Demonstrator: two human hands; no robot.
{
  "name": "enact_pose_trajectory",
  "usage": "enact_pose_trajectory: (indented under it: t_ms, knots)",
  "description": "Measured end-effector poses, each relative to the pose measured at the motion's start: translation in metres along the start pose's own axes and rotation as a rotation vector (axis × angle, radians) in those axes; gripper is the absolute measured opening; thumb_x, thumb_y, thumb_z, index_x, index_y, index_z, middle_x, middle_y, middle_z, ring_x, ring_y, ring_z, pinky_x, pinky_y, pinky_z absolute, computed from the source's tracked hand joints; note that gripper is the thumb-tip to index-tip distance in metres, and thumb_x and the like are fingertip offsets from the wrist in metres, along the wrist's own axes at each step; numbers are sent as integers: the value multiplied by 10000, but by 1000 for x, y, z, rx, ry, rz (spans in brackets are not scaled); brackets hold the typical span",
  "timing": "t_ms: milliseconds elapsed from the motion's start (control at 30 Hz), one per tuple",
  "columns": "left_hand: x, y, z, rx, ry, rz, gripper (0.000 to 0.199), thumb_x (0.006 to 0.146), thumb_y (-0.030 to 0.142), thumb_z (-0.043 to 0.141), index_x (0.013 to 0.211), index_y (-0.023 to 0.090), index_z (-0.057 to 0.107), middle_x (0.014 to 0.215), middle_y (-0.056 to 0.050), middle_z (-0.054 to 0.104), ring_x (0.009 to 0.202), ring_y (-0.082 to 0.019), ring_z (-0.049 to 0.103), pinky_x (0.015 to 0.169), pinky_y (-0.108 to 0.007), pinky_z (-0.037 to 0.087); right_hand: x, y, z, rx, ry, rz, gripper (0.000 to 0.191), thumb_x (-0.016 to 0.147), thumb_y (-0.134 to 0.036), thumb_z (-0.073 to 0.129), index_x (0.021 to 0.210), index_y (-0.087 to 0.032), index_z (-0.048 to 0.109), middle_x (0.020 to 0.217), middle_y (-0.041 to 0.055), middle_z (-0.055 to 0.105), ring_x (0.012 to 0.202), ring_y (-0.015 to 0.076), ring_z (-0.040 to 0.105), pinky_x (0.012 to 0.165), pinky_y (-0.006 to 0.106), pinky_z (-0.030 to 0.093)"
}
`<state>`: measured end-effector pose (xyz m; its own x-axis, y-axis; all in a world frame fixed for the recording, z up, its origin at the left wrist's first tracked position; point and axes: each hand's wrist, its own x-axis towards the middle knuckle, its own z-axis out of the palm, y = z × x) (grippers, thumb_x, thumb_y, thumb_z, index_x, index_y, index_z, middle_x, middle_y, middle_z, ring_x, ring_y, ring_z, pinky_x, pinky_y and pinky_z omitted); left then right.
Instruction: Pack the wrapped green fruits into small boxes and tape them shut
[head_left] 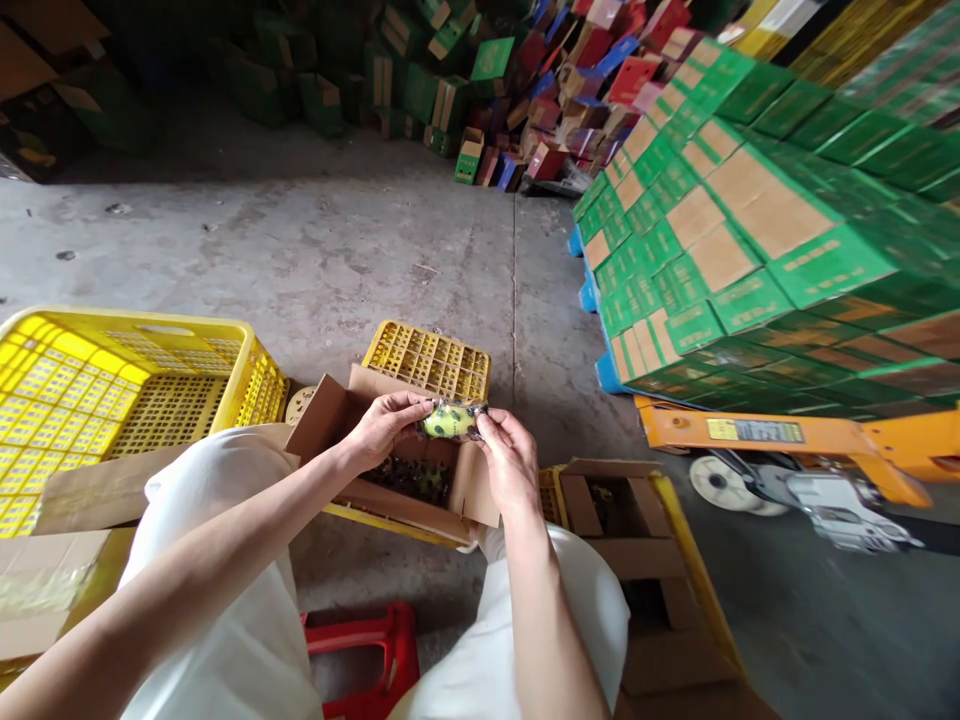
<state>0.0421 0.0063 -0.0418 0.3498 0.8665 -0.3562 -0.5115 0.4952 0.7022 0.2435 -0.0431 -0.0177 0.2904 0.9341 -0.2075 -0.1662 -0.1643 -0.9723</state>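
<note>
My left hand (388, 428) and my right hand (512, 455) pinch opposite ends of a small wrapped packet (452, 422). Its wrapper is shiny, clear to dark, with a yellow-green middle and dark spots; what is inside I cannot make out. Below the packet is an open cardboard box (319, 418) with its flaps folded out. Dark and green pieces, too small to name, lie in the bottom of that box. The box rests on a yellow plastic crate (429, 352), whose latticed surface shows behind it.
A large yellow crate (247, 380) stands at left, above a taped carton (52, 590). Open cardboard boxes (637, 555) sit at right. A red stool (401, 660) is between my legs. Beyond are an orange pallet jack (832, 440), stacked green cartons (720, 280) and piled boxes (555, 160).
</note>
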Motion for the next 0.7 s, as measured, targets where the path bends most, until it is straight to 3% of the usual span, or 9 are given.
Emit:
enact_pose_trajectory:
  t_ms: [167,300,400,500,700]
  knots:
    - [-2,1,0,15,-97,-141,470,762,416,1015,1122,172,836,1102,-116,843,910,-213,806,772,-262,639,0,1,1,2,39,-12,390,768,-567,926,948,-262,762,1029,36,832,995,247,761,916,371,592]
    - [-4,0,-1,19,-185,-238,509,770,453,1008,1156,174,830,1113,-139,844,930,-254,826,801,-308,654,-1,-2,3,13,12,-13,325,801,-520,900,956,-268,766,1048,36,833,1021,254,762,948,390,598]
    - [-4,1,-2,-8,-161,-150,519,715,338,1047,1160,178,832,1110,-109,845,933,-224,814,833,-290,644,-2,-7,7,67,-70,2,284,813,-500,884,955,-277,779,1084,47,838,1072,272,766,991,418,606]
    - [-4,2,-1,-16,-102,-65,536,655,262,1066,1131,188,833,1101,-71,839,933,-195,797,846,-279,632,-3,-10,9,88,-130,3,319,851,-539,854,1041,-284,824,1255,69,817,1189,289,746,1047,434,601]
    - [-4,0,2,46,-136,51,540,634,216,1058,1123,184,832,1088,-53,837,950,-179,770,902,-280,587,-4,-10,7,-6,-143,20,433,843,-579,882,1177,-309,833,1396,57,780,1352,306,685,1149,444,557]
